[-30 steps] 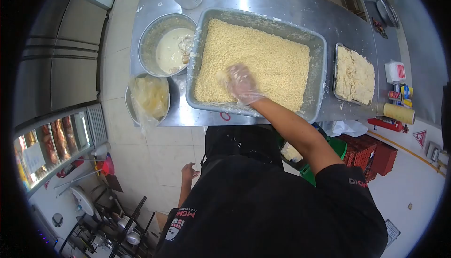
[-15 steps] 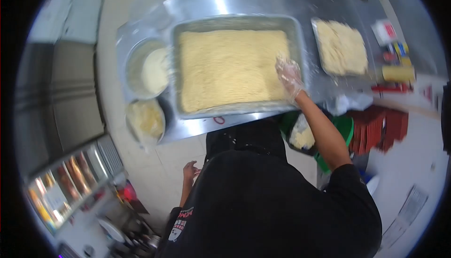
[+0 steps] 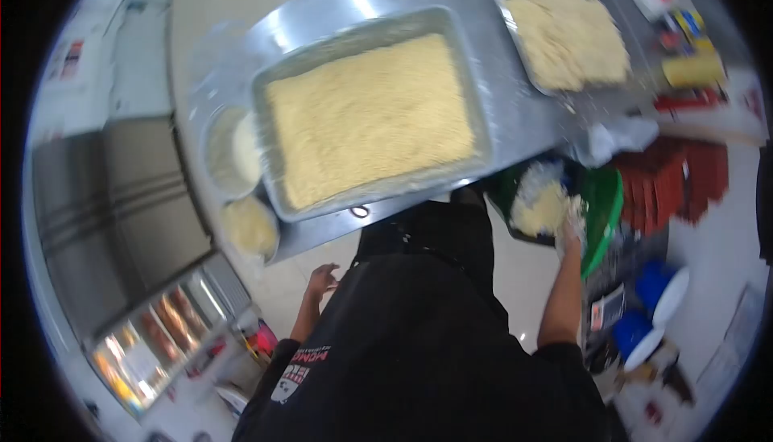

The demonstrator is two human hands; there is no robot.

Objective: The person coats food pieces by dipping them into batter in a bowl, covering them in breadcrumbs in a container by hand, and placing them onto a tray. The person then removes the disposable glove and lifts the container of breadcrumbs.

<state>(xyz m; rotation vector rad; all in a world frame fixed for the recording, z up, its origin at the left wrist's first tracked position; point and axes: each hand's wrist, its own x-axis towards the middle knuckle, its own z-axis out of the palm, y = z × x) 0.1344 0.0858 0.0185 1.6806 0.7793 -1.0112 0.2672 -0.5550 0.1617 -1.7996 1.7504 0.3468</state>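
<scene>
My right hand, in a clear plastic glove, is down at a dark container of pale, crumbly food beside a green bin, below the table's edge. Blur hides its fingers and anything in them. My bare left hand hangs at my side, fingers apart, holding nothing. On the steel table a large grey tub holds a bed of yellow crumbs. Farther right lies a metal tray heaped with pale crumbly food.
Left of the tub are a round pot with white liquid and a bowl with a plastic bag. Red crates and blue-and-white containers are at the right. A yellow roll lies near the tray.
My right hand has left the crumbs in the tub and moved right and down, past the table edge, to the container by the green bin. The view has turned; my left hand still hangs.
</scene>
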